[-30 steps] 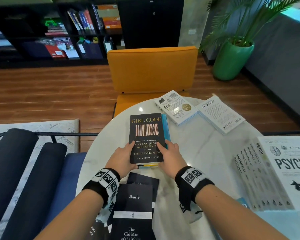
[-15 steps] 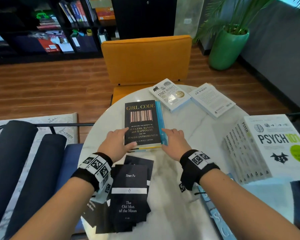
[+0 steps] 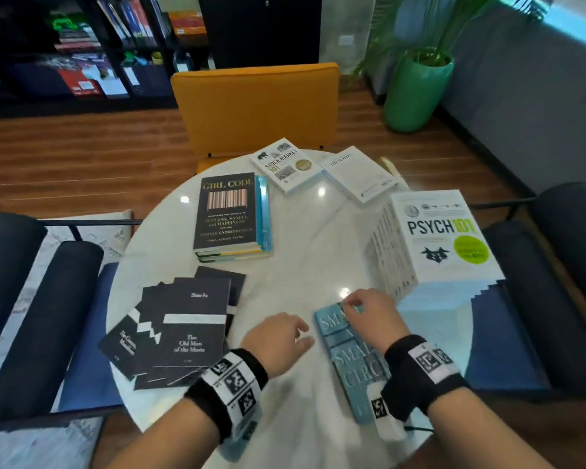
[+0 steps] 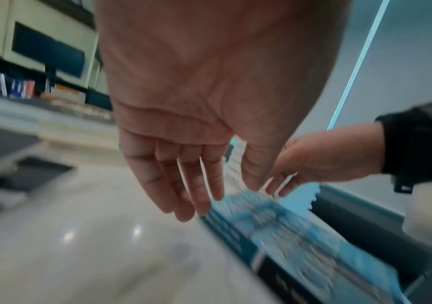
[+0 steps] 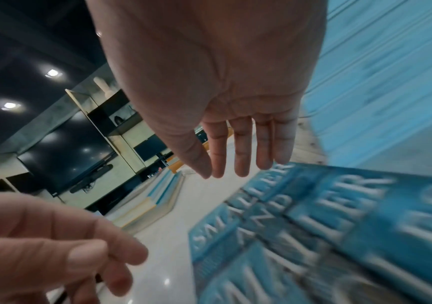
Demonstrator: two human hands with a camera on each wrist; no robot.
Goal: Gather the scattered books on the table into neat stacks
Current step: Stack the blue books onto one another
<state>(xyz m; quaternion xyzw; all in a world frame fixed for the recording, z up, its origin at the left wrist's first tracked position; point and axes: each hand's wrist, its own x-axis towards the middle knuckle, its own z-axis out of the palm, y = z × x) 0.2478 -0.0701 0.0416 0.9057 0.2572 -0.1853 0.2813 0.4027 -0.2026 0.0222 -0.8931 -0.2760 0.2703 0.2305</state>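
- A round, glossy white marble table (image 3: 305,252) stands on a wooden plank floor, with a mustard-yellow upholstered chair (image 3: 257,106) behind it and a glazed green plant pot (image 3: 416,93) to the right.
- A flat light-blue paperback with blocky white lettering (image 3: 351,363) lies near the table's front edge.
- The right hand (image 3: 369,316) hovers over this blue book's far end, fingers relaxed and spread, gripping nothing.
- The left hand (image 3: 278,340) is just left of the book, fingers loosely extended, holding nothing; whether it touches the table cannot be told.
- A neat stack topped by the black "Girl Code" hardback (image 3: 227,211) sits at the table's centre-left.
- Slim matte-black booklets (image 3: 183,330) fan out untidily at the front left.
- A tall white "Psych 101" stack (image 3: 433,245) stands at the right.
- Two white paperbacks (image 3: 286,165) lie apart at the far edge.
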